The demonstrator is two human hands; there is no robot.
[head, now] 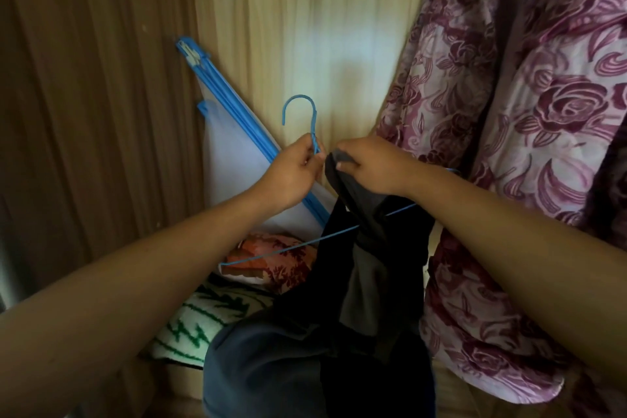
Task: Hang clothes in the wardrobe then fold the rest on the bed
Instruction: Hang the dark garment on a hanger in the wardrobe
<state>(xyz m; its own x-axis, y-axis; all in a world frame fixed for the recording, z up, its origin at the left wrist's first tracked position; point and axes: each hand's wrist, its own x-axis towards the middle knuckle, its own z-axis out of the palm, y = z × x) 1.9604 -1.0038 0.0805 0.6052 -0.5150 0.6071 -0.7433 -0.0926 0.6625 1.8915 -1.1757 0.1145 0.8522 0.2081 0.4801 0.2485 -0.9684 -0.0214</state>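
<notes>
A blue wire hanger (pixel 300 104) is held up inside the wardrobe, hook pointing up. My left hand (pixel 294 169) pinches its neck just below the hook. A dark garment (pixel 369 268) drapes over the hanger's lower bar and hangs down. My right hand (pixel 371 164) grips the top edge of this dark cloth right beside the hanger's neck. The hanger's right shoulder is hidden behind my right wrist.
A purple rose-patterned garment (pixel 529 132) hangs close on the right. A folded blue-framed white panel (pixel 237 146) leans at the back left. Folded cloths lie on the wardrobe floor: a red patterned one (pixel 271 258) and a white one with green stripes (pixel 203 319). Wooden walls enclose the space.
</notes>
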